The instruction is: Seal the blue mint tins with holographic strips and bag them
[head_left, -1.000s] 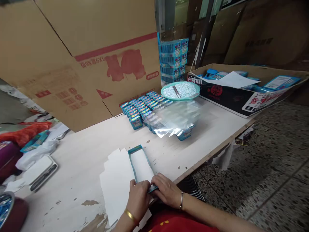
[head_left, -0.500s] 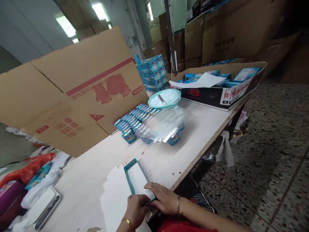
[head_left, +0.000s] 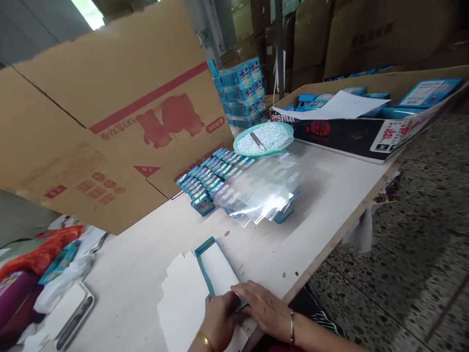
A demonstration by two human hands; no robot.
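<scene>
A shallow blue-edged box (head_left: 216, 266) with a white inside lies near the table's front edge, its long side pointing away from me. My left hand (head_left: 220, 315) is closed on the box's near left corner, thumb at the rim. My right hand (head_left: 264, 308) grips the near right end, fingers over the edge. White sheets (head_left: 183, 298) are fanned out under and left of the box. Farther off, clear plastic sleeves (head_left: 260, 190) cover part of several rows of small blue packs (head_left: 205, 176). A green bowl (head_left: 264, 139) of small pale pellets holds a metal tool.
A large cardboard panel (head_left: 146, 112) stands at the back left. Stacked blue boxes (head_left: 242, 93) stand behind the bowl. An open carton (head_left: 340, 139) with blue boxes is at the right. A white device (head_left: 73, 313), plastic bags and red cloth (head_left: 44, 254) lie left.
The view has shifted, so the carton and panel look larger and nearer. Both hands keep hold of the box's near end; the right fingers sit slightly closer to the left hand.
</scene>
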